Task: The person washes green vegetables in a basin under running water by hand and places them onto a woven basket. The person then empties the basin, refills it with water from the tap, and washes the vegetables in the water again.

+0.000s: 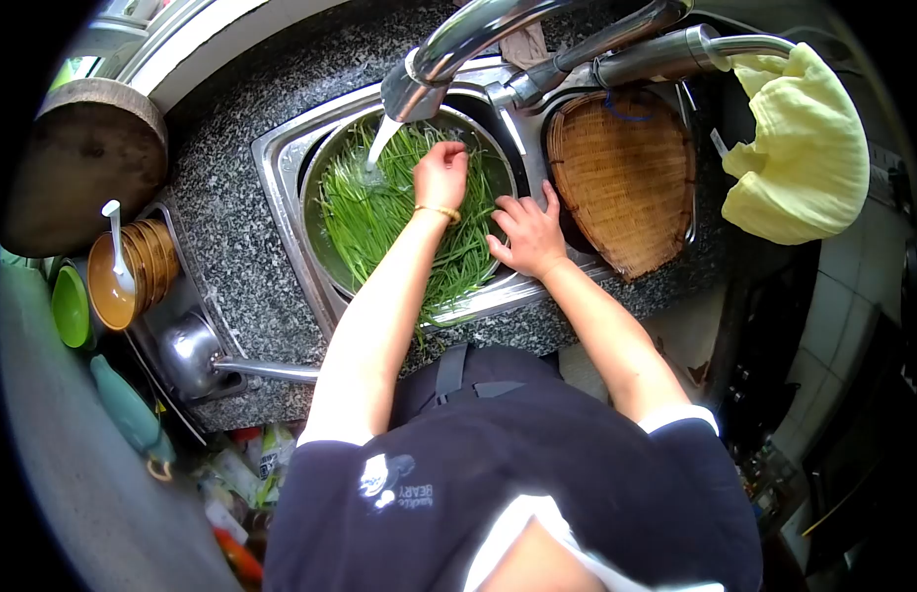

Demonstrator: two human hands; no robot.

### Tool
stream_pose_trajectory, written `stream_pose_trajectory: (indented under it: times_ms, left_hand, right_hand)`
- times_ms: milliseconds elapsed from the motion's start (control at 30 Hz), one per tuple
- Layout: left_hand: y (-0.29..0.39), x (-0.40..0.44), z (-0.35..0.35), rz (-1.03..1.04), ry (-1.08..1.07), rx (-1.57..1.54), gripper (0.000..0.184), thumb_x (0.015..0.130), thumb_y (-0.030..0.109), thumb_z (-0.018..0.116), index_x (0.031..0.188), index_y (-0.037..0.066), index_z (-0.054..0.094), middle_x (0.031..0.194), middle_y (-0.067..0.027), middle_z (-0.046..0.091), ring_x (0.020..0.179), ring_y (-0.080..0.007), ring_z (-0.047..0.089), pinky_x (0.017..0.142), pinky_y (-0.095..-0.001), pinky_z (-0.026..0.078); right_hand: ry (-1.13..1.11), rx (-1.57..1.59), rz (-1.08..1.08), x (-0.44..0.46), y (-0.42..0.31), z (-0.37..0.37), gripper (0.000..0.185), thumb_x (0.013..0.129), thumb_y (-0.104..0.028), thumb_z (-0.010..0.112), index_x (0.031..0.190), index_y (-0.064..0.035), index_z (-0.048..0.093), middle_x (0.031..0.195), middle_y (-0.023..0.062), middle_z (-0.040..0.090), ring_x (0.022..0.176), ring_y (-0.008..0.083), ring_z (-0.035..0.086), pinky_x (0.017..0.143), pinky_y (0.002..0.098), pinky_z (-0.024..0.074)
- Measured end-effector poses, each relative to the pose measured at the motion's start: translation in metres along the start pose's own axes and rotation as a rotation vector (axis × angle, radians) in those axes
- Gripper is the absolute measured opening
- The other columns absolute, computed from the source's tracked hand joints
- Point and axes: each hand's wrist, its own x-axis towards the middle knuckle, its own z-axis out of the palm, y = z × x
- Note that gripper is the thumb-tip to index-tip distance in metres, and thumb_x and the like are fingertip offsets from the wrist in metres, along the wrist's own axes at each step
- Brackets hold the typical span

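A round metal basin [313,237] sits in the left sink bowl, full of long thin green leaves [374,217] that look like garlic chives. Water runs from the faucet [415,91] onto them. My left hand [441,178], with a yellow band at the wrist, is over the leaves at the basin's far right, its fingers curled in. Whatever those fingers may hold is hidden. My right hand [529,232] lies with fingers spread on the sink's metal edge, right of the basin. Some leaves hang over the front rim.
A woven bamboo basket [626,183] covers much of the right sink bowl. A yellow cloth [804,148] hangs at the right. On the left are stacked brown bowls [113,281] with a white spoon [118,247], a metal ladle [194,355] and a round wooden board [83,168].
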Motion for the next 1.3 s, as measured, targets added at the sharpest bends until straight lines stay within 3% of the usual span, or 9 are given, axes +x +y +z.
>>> stream_pose_trajectory:
  times_ms: [167, 367, 500, 633, 800, 933, 1133, 1233, 1300]
  left_hand:
    - [-0.006, 0.016, 0.032, -0.171, 0.009, -0.054, 0.021, 0.069, 0.008, 0.069, 0.088, 0.000, 0.063, 0.077, -0.0114, 0.067, 0.069, -0.0172, 0.064, 0.066, -0.0293, 0.051]
    - [0.006, 0.008, 0.017, -0.339, -0.091, -0.436, 0.023, 0.075, 0.005, 0.066, 0.098, 0.001, 0.062, 0.075, -0.0043, 0.063, 0.064, -0.0111, 0.057, 0.056, -0.0235, 0.046]
    - [0.024, -0.005, -0.005, -0.502, -0.184, -0.803, 0.025, 0.081, 0.003, 0.054, 0.105, -0.002, 0.057, 0.088, -0.0061, 0.060, 0.073, -0.0137, 0.059, 0.067, -0.0242, 0.049]
    - [0.036, -0.016, -0.021, -0.533, -0.266, -1.162, 0.021, 0.085, 0.002, 0.048, 0.104, -0.003, 0.051, 0.079, -0.0071, 0.054, 0.066, -0.0157, 0.055, 0.070, -0.0302, 0.050]
    - [0.034, -0.022, -0.030, -0.631, -0.185, -1.177, 0.013, 0.086, 0.006, 0.049, 0.098, -0.001, 0.051, 0.064, 0.0009, 0.039, 0.049, -0.0081, 0.034, 0.041, -0.0212, 0.028]
    - [0.032, -0.018, -0.053, -0.775, -0.029, -1.073, 0.011, 0.087, 0.012, 0.054, 0.095, 0.006, 0.052, 0.061, 0.0048, 0.036, 0.040, -0.0049, 0.025, 0.035, -0.0202, 0.019]
    - [0.054, -0.016, -0.078, -0.963, -0.487, -1.454, 0.012, 0.092, 0.016, 0.052, 0.099, 0.006, 0.053, 0.065, 0.0014, 0.043, 0.049, -0.0064, 0.037, 0.038, -0.0186, 0.028]
    - [0.043, -0.009, -0.070, -0.601, -0.263, -0.849, 0.018, 0.092, 0.017, 0.052, 0.100, 0.002, 0.058, 0.069, -0.0004, 0.048, 0.055, -0.0081, 0.045, 0.043, -0.0192, 0.037]
    - [0.012, -0.006, -0.064, -0.411, -0.078, -0.475, 0.026, 0.092, 0.017, 0.049, 0.106, -0.001, 0.061, 0.088, -0.0087, 0.060, 0.075, -0.0176, 0.058, 0.071, -0.0291, 0.052]
  right_hand:
    - [0.005, -0.011, -0.004, 0.001, -0.001, -0.001, 0.030, 0.070, -0.036, 0.063, 0.089, -0.0130, 0.061, 0.104, 0.0011, 0.057, 0.093, 0.0172, 0.054, 0.105, 0.0551, 0.0157]
    - [0.000, -0.010, 0.002, 0.001, 0.000, -0.003, 0.030, 0.070, -0.037, 0.063, 0.089, -0.0132, 0.061, 0.105, 0.0006, 0.057, 0.094, 0.0170, 0.054, 0.105, 0.0550, 0.0159]
    - [0.014, -0.016, -0.007, 0.000, 0.001, 0.002, 0.029, 0.071, -0.039, 0.062, 0.086, -0.0140, 0.061, 0.105, 0.0005, 0.057, 0.092, 0.0177, 0.054, 0.106, 0.0580, 0.0134]
    - [0.013, -0.019, -0.006, 0.000, 0.000, 0.003, 0.029, 0.071, -0.039, 0.062, 0.086, -0.0144, 0.061, 0.105, 0.0006, 0.057, 0.092, 0.0176, 0.054, 0.106, 0.0578, 0.0133]
    - [0.021, -0.019, -0.006, 0.000, 0.000, 0.003, 0.028, 0.071, -0.039, 0.062, 0.084, -0.0140, 0.062, 0.106, 0.0008, 0.057, 0.092, 0.0176, 0.054, 0.106, 0.0575, 0.0132]
    - [0.025, -0.010, -0.003, -0.001, 0.001, 0.003, 0.028, 0.071, -0.039, 0.063, 0.083, -0.0136, 0.062, 0.105, 0.0010, 0.057, 0.092, 0.0177, 0.054, 0.106, 0.0576, 0.0139]
    - [-0.003, -0.004, 0.001, 0.000, 0.000, -0.001, 0.029, 0.071, -0.036, 0.063, 0.088, -0.0126, 0.061, 0.104, 0.0006, 0.057, 0.095, 0.0168, 0.053, 0.106, 0.0544, 0.0147]
    - [-0.016, -0.014, 0.002, -0.001, -0.001, 0.000, 0.029, 0.071, -0.036, 0.063, 0.087, -0.0121, 0.061, 0.105, 0.0009, 0.057, 0.094, 0.0170, 0.053, 0.106, 0.0546, 0.0146]
    - [0.015, -0.012, -0.001, 0.000, 0.000, 0.002, 0.026, 0.070, -0.037, 0.062, 0.080, -0.0125, 0.061, 0.106, 0.0009, 0.057, 0.091, 0.0179, 0.053, 0.105, 0.0580, 0.0153]
